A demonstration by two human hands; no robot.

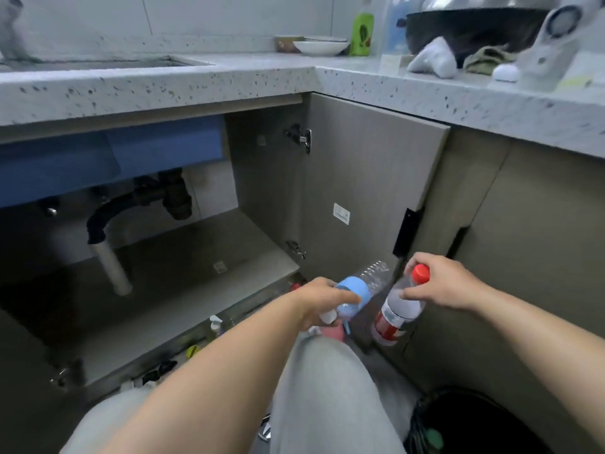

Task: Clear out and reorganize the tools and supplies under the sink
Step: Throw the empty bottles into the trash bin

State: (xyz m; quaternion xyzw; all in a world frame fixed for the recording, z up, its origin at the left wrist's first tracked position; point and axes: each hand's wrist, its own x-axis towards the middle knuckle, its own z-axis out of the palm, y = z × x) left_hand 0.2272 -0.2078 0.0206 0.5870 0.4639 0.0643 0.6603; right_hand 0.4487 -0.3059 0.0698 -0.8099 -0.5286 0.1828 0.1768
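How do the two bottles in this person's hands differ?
The left hand holds a clear bottle with a blue label, tilted nearly flat. The right hand holds the red-capped bottle nearly upright by its top, and its label is red and white. Both are clear plastic.

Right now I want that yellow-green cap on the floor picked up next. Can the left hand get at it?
Probably not yet. The left hand is shut on the blue-banded bottle, so it has no free fingers. The cap lies open on the floor by the cabinet edge, nothing covering it; once the bottle is put down, the way looks free.
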